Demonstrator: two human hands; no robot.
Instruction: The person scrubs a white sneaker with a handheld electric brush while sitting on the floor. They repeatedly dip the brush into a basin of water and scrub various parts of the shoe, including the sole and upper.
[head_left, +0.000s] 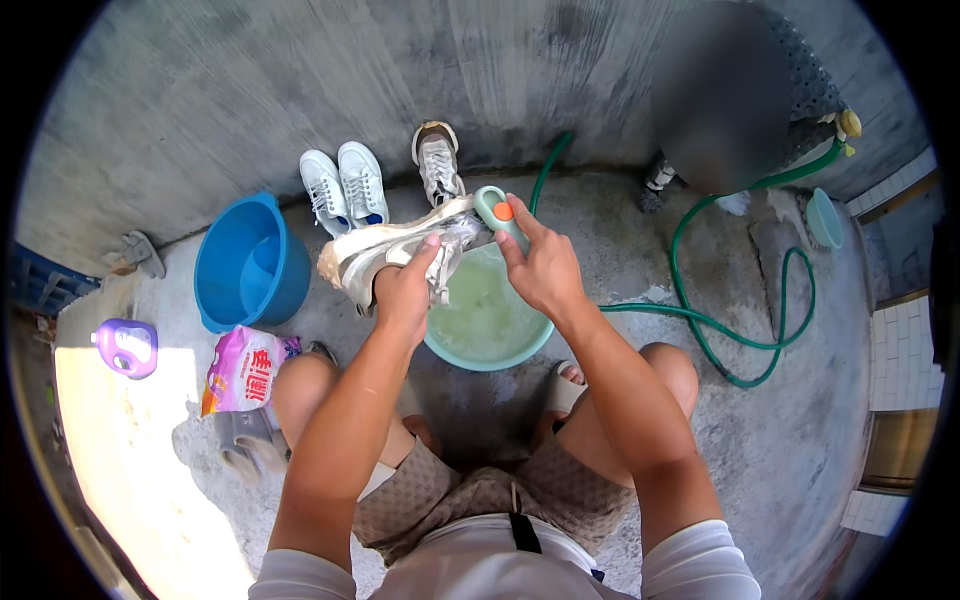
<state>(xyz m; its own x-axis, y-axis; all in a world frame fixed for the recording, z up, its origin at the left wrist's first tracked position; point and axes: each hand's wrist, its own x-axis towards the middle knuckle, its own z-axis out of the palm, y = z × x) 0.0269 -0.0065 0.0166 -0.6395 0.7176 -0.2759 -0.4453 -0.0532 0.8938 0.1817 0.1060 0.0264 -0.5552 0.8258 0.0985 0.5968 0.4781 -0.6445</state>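
Note:
My left hand (409, 289) grips a white and beige sneaker (367, 251) at its ankle opening, fingers inside and thumb on the upper. The shoe is tilted with its toe towards the right. In my right hand (541, 266) is a pale green scrubbing brush (491, 210) with an orange button, its bristles against the toe end of the sneaker. Under both hands stands a light green basin (487, 366) of cloudy, foamy water. The sneaker and my hands cover the basin's far rim. Leaning on the wall beyond is a similar sneaker (437, 161).
A pair of white sneakers (341, 187) leans on the concrete wall (375, 67). At left are a blue tub (292, 277), a detergent bag (244, 371), a purple bottle (127, 349) and grey slippers (251, 439). A green hose (682, 277) loops at right near a small basin (825, 217).

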